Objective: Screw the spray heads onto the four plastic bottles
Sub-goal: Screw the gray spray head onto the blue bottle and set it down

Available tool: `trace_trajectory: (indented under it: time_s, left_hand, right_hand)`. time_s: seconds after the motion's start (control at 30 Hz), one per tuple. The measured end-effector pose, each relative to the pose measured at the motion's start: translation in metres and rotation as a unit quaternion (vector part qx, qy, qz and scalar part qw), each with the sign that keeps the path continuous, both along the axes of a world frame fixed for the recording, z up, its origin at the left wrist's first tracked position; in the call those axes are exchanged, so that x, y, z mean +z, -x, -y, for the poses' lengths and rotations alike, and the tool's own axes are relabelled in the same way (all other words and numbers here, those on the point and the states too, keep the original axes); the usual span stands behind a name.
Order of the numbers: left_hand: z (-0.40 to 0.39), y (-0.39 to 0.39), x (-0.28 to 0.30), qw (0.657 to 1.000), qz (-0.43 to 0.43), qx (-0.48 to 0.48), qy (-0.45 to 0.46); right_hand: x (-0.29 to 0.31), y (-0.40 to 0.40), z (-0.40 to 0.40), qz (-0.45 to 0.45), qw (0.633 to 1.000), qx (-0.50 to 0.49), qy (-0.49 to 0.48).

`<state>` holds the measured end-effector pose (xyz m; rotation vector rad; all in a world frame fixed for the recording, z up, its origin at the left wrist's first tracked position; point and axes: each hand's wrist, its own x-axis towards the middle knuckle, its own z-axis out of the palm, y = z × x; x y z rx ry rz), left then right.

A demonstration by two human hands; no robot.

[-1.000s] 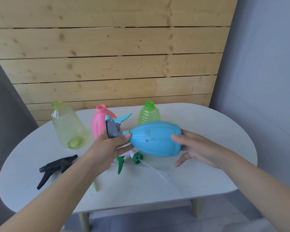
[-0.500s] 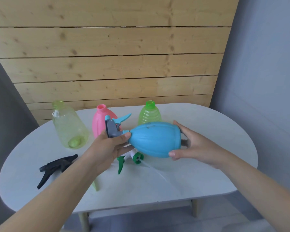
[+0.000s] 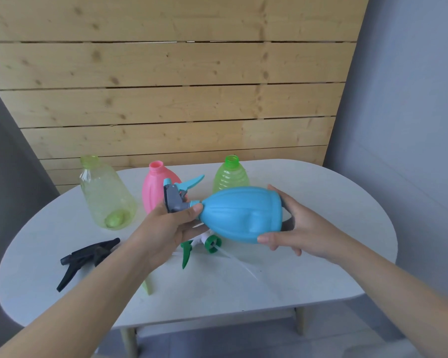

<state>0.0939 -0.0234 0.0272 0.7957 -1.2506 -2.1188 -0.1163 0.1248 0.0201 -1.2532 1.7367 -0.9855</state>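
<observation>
The left grip is clamped on the neck collar of the blue bottle, thumb pressed on the collar just below the grey and blue spray head that sits on that neck. The right grip is wrapped round the bottle's base end, thumb along the near side and fingers over the far side. The bottle is held on its side in the air above the white worktop, neck toward the left, with the spray head's trigger pointing up and away.

On the worktop behind it stand three open-necked bottles: a pale yellow see-through bottle at the left, a pink bottle in the middle, partly hidden by the spray head, and a green bottle behind the blue one. A black spray head lies on its side near the left forearm. A green and white spray head lies under the blue bottle, its thin white tube running toward the near right. A pale green piece shows just below the left forearm; I cannot tell what it is. A wooden slat wall stands behind the worktop.
</observation>
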Motion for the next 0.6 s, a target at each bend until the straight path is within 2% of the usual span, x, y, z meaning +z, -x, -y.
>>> trace_trajectory:
  time_s: [0.23,0.37,0.6]
  left_hand:
    - [-0.004,0.003,0.001,0.999,-0.038,-0.022,0.006]
    - [-0.007,0.008,-0.002,0.999,-0.039,-0.009,0.014]
    - [-0.002,0.013,0.006,0.996,-0.074,0.004,0.041]
  right_hand:
    - [0.008,0.0,-0.002,0.036,0.997,-0.06,-0.01]
    - [0.007,-0.003,-0.002,0.135,0.989,-0.064,0.012]
    - [0.007,-0.006,-0.004,0.23,0.972,-0.033,0.026]
